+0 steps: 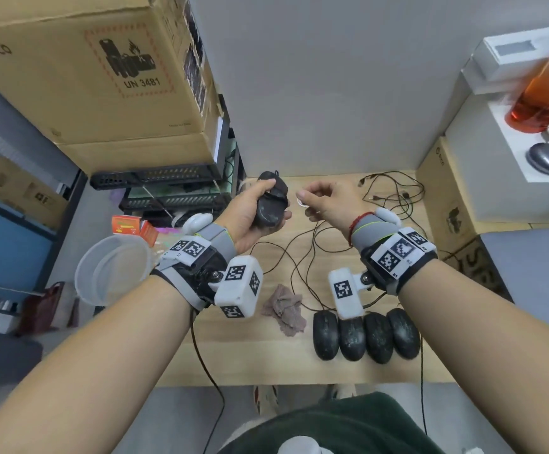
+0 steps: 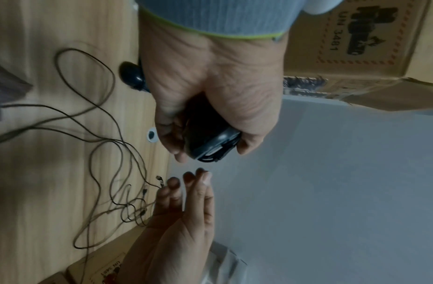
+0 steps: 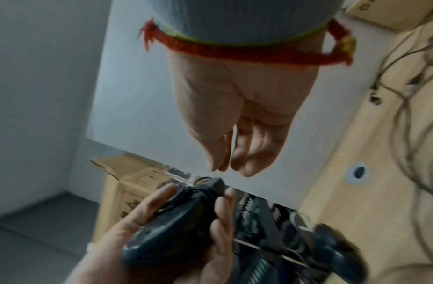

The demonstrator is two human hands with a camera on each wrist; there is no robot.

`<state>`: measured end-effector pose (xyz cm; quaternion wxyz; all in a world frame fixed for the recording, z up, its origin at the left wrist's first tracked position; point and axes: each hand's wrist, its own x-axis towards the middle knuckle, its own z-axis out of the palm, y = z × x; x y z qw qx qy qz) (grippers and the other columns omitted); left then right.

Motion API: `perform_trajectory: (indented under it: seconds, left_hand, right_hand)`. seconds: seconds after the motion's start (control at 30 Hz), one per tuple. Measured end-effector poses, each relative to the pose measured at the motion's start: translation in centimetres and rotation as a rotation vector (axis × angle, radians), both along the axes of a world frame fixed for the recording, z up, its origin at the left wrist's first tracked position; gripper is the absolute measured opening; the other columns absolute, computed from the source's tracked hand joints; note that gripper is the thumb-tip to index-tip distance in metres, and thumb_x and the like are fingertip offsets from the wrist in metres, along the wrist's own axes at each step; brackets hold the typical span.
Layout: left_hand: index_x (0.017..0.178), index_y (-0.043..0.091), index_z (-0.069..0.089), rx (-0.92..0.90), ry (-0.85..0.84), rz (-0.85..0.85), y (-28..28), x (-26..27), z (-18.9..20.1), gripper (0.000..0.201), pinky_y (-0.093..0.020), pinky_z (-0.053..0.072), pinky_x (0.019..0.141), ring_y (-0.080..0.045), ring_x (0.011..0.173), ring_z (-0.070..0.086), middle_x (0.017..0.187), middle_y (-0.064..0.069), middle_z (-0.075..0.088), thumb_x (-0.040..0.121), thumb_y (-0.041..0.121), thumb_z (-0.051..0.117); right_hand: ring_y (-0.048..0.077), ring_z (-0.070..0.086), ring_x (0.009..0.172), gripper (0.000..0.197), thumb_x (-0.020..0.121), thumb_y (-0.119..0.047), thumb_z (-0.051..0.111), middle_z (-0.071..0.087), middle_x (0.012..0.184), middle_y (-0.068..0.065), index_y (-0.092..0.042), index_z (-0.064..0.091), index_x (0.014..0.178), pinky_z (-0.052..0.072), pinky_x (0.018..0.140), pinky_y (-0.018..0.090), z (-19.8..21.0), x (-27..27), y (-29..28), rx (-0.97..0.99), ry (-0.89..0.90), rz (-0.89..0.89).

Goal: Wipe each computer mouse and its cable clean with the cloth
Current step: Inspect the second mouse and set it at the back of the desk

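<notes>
Wooden desk (image 1: 233, 355): left hand (image 1: 250, 217) grips mouse (image 1: 271, 204); right hand (image 1: 327, 199) beside it, loosely curled, empty; trailing cable (image 1: 286, 253) could snag.

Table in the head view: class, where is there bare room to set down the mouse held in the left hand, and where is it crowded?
Bare wood lies along the near edge of the table, left of the four mice and below the cloth. The back strip under the held mouse also looks bare. The middle and back right are crowded with cables.
</notes>
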<state>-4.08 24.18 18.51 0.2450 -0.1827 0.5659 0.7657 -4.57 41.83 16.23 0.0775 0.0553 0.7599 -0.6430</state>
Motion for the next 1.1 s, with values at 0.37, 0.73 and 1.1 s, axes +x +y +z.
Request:
perform_trajectory:
  seconds: [0.37, 0.73, 1.1]
  left_hand:
    - [0.137, 0.011, 0.058, -0.169, -0.309, 0.117, -3.9, 4.8, -10.6, 0.047, -0.025, 0.041, 0.054, -0.02, 0.064, 0.058, 0.103, -0.013, 0.067, 0.099, 0.04, 0.055]
    - [0.136, 0.008, 0.053, -0.006, -0.43, 0.274, -7.2, 6.6, -16.3, 0.039, -0.033, 0.06, 0.064, -0.024, 0.101, 0.065, 0.123, -0.015, 0.064, 0.1, 0.023, 0.061]
    - [0.099, 0.0, 0.066, -0.155, -0.136, 0.201, -4.9, 3.7, -13.0, 0.023, -0.038, 0.053, 0.073, -0.029, 0.077, 0.066, 0.086, -0.02, 0.066, 0.102, 0.021, 0.058]
  right_hand:
    - [0.02, 0.064, 0.081, 0.027, 0.087, -0.031, 0.071, 0.063, 0.107, 0.005, -0.024, 0.065, 0.112, 0.055, 0.065, 0.03, -16.4, 4.9, -4.2, 0.411, -0.592, 0.466]
    - [0.014, 0.062, 0.076, 0.015, 0.072, -0.026, 0.074, 0.067, 0.082, -0.005, -0.021, 0.064, 0.082, 0.048, 0.075, 0.023, -22.6, 7.3, -6.4, 0.662, -0.655, 0.5]
    - [0.006, 0.064, 0.075, 0.017, 0.076, -0.004, 0.08, 0.07, 0.081, -0.001, -0.017, 0.07, 0.082, 0.059, 0.078, 0.033, -9.0, 5.3, -8.6, 0.0, -0.099, 0.316]
